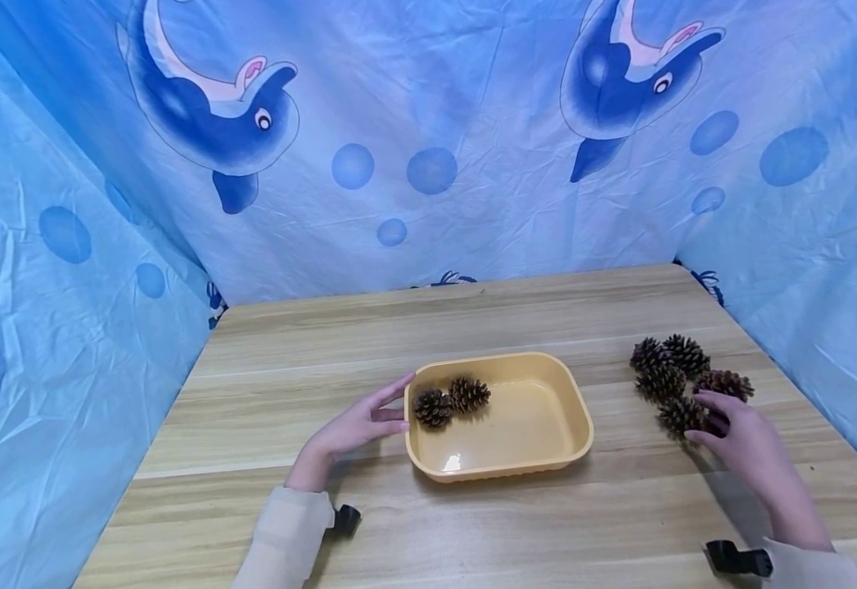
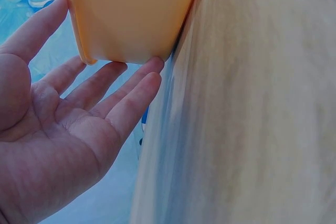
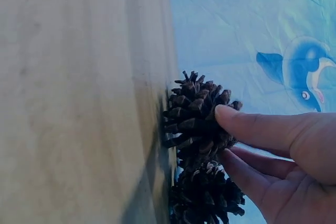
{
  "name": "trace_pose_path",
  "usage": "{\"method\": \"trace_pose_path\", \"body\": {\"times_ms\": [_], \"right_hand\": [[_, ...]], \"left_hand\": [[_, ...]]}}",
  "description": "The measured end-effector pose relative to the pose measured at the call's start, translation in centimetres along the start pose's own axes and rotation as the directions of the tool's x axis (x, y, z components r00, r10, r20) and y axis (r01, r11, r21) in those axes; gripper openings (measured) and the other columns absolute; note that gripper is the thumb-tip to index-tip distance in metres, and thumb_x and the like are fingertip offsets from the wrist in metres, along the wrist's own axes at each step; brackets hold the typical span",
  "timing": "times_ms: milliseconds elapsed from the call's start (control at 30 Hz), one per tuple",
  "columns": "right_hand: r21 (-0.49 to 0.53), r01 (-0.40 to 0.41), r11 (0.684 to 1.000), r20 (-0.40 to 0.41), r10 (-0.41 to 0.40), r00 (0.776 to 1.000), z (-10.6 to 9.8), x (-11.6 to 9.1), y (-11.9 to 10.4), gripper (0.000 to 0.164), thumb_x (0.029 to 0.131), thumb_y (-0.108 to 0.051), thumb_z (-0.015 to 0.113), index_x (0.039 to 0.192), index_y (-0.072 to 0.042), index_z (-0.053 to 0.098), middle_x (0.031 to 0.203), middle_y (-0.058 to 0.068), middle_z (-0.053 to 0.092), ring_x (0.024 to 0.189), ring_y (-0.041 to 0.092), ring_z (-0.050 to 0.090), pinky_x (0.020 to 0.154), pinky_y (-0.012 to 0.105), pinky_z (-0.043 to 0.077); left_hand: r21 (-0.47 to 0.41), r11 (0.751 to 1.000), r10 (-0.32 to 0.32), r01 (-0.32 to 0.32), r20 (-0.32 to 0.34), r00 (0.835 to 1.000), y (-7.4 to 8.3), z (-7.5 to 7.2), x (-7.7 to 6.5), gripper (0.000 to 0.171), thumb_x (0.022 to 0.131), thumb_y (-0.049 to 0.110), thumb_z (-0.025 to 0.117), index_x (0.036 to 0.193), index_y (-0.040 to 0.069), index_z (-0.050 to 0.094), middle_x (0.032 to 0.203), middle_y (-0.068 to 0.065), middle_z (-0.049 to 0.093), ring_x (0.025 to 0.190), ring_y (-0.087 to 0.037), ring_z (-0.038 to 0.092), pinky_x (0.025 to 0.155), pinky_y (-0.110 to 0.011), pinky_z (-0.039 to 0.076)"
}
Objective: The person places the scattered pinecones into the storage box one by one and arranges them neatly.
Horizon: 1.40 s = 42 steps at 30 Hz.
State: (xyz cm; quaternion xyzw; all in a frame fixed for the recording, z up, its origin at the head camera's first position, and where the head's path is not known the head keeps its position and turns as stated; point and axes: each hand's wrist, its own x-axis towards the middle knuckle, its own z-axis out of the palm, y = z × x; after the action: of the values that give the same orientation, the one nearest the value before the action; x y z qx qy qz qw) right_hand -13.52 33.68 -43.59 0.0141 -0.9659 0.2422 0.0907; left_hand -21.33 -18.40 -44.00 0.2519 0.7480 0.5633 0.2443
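A yellow plastic tray point(image 1: 516, 425) stands on the table with two brown pine cones point(image 1: 452, 401) at its left end. My left hand point(image 1: 358, 425) touches the tray's left side, its fingers spread and fairly straight; in the left wrist view the fingertips meet the tray's outer wall point(image 2: 131, 14). At the right, my right hand point(image 1: 745, 442) pinches the nearest pine cone point(image 1: 678, 415) of a cluster. Thumb and fingers press on that cone point(image 3: 197, 114) in the right wrist view, and it appears still down at the table. Another cone point(image 3: 207, 195) sits close beside it.
Several more pine cones point(image 1: 660, 364) lie grouped behind the right hand. The wooden table point(image 1: 310, 352) is bordered at the back and sides by blue dolphin-print cloth point(image 1: 494, 221). Black wrist mounts point(image 1: 345, 520) are strapped near both cuffs.
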Motion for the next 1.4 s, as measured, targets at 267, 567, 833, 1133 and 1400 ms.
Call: {"method": "trace_pose_path", "body": {"times_ms": [267,567,833,1133,1400], "right_hand": [[0.001,0.027,1.0,-0.072,-0.027,0.997,0.4,-0.5,-0.3,0.05,0.077,-0.007,0.077,0.121,0.005,0.058,0.11,0.04,0.06,0.074,0.043,0.064,0.064,0.058,0.051],[0.255,-0.091,0.963,0.043,0.083,0.996,-0.3,-1.0,-0.1,0.06,0.087,-0.024,0.072,0.135,0.003,0.048,0.125,0.036,0.055,0.083,-0.027,0.042,0.065,0.004,0.045],[0.507,-0.189,0.841,0.193,0.103,0.976,-0.6,-1.2,-0.6,0.052,0.093,-0.023,0.065,0.141,-0.016,0.047,0.117,-0.021,0.063,0.09,-0.02,0.054,0.074,0.008,0.052],[0.936,-0.161,0.314,0.202,-0.105,0.974,1.0,-1.8,-2.5,0.052,0.093,0.011,0.05,0.127,-0.027,0.061,0.123,-0.02,0.059,0.099,0.005,0.067,0.087,0.018,0.056],[0.942,-0.181,0.284,0.229,-0.146,0.962,1.9,-1.8,-5.0,0.051,0.094,0.011,0.047,0.129,-0.025,0.06,0.127,-0.019,0.058,0.103,0.005,0.063,0.089,0.019,0.055]], "left_hand": [[-0.002,1.0,-0.004,0.004,-0.006,1.0,0.1,0.0,0.1,0.08,0.092,0.007,0.062,0.156,0.018,0.015,0.162,-0.016,0.014,0.139,-0.044,0.036,0.112,-0.049,0.039],[-0.006,1.0,-0.001,0.001,-0.007,1.0,0.1,0.0,0.0,0.081,0.092,0.008,0.062,0.156,0.016,0.015,0.162,-0.017,0.015,0.138,-0.044,0.038,0.112,-0.049,0.039],[0.01,1.0,0.002,-0.002,-0.011,1.0,0.1,0.0,0.0,0.08,0.092,0.01,0.063,0.156,0.017,0.015,0.161,-0.019,0.016,0.137,-0.045,0.04,0.111,-0.049,0.039],[0.026,1.0,-0.016,0.017,-0.021,1.0,0.2,0.1,0.0,0.081,0.091,0.012,0.064,0.156,0.019,0.017,0.159,-0.022,0.02,0.133,-0.044,0.045,0.11,-0.049,0.041],[0.011,1.0,-0.012,0.012,-0.018,1.0,0.1,0.1,-0.1,0.083,0.09,0.014,0.066,0.156,0.017,0.016,0.16,-0.021,0.018,0.133,-0.043,0.045,0.11,-0.045,0.043]]}}
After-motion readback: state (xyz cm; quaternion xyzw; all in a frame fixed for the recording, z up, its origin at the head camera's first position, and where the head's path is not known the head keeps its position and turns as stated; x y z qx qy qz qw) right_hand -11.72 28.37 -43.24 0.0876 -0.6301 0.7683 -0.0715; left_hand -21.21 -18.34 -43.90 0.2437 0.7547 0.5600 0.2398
